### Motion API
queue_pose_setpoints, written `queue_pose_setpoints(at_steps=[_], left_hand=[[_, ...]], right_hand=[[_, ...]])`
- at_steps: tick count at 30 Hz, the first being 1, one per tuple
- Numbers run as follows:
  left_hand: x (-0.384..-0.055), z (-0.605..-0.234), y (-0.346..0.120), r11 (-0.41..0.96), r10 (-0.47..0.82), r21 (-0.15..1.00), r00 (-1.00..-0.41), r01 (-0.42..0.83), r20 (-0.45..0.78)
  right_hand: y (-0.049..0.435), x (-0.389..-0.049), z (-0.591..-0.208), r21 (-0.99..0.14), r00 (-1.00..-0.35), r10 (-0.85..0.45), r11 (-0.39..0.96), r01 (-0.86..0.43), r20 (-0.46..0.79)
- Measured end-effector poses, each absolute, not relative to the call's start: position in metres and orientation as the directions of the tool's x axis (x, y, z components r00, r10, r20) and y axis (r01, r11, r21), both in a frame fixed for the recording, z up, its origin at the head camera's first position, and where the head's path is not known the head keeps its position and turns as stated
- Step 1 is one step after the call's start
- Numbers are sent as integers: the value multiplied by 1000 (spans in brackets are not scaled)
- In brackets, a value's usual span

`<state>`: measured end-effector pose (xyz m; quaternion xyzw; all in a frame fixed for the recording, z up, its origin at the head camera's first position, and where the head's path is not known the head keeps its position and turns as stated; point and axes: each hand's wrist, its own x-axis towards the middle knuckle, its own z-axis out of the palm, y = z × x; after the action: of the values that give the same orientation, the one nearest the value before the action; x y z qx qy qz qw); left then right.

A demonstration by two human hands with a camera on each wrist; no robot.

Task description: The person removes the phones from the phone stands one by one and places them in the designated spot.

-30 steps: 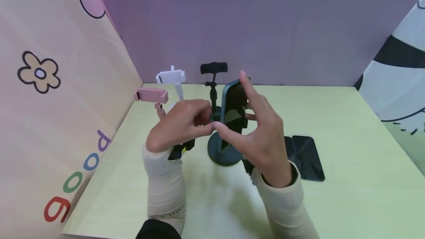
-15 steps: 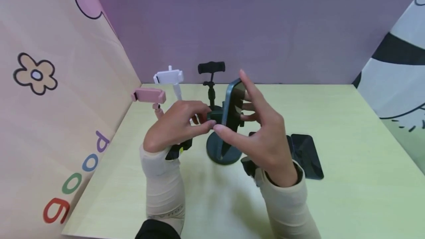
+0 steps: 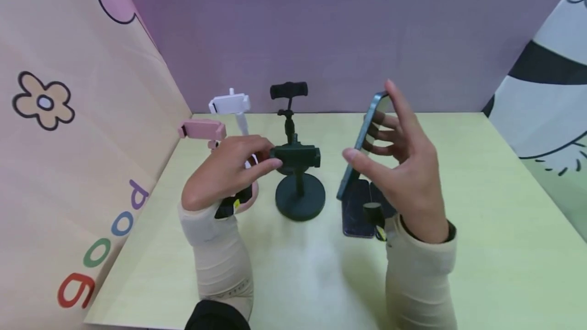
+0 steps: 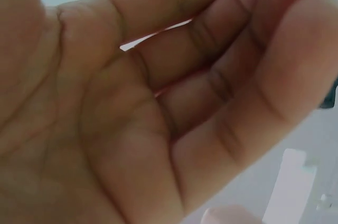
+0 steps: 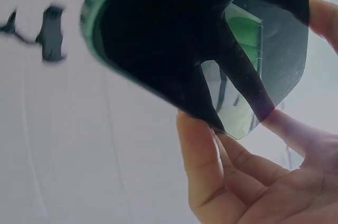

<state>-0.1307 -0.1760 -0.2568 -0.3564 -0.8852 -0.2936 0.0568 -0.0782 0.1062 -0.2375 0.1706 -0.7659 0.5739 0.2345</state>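
A dark green phone stand (image 3: 300, 198) with a round base stands upright mid-table in the head view. My left hand (image 3: 229, 169) holds the left end of its clamp (image 3: 297, 157) between thumb and fingers. Off to the right, my right hand (image 3: 412, 172) grips a smartphone (image 3: 361, 141) by its edges, tilted, with a bluish side rim showing. The clamp has no phone in it. In the right wrist view the phone's dark glossy face (image 5: 153, 39) reflects fingers. The left wrist view is mostly palm and curled fingers (image 4: 206, 92).
Two dark phones (image 3: 357, 213) lie on the table under the right hand, partly hidden. Behind the left hand stand a pink phone stand (image 3: 202, 129) and a white one (image 3: 231, 104). A black phone stand (image 3: 289, 90) rises at the back, before the purple backdrop (image 3: 321, 34).
My right hand has drawn the smartphone away from the green stand, to the right, uncovering the clamp and base. The left hand stays at the clamp's left end, slightly further left in view.
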Motion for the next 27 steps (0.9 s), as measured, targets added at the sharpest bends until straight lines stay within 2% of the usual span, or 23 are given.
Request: queue_pose_setpoints(at_steps=[5,11,16,21,27], left_hand=[[-128,-257,-186,600,562,471,-760,646,326],[-127,-257,-193,624,523,473,-782,622,338],[-131,-257,-189,614,535,464,-769,639,350],[-132,-257,-188,625,525,482,-788,614,323],[-131,-257,-192,633,509,554,-830,541,229]], right_hand=[[133,-86,-243,-809,-853,94,386,-444,513],[167,-97,-255,-770,-884,168,579,-269,435],[200,-101,-271,-679,-897,176,716,-165,404],[233,-106,-286,-550,-927,133,830,-90,352],[268,-112,-307,-384,-980,119,922,51,157]])
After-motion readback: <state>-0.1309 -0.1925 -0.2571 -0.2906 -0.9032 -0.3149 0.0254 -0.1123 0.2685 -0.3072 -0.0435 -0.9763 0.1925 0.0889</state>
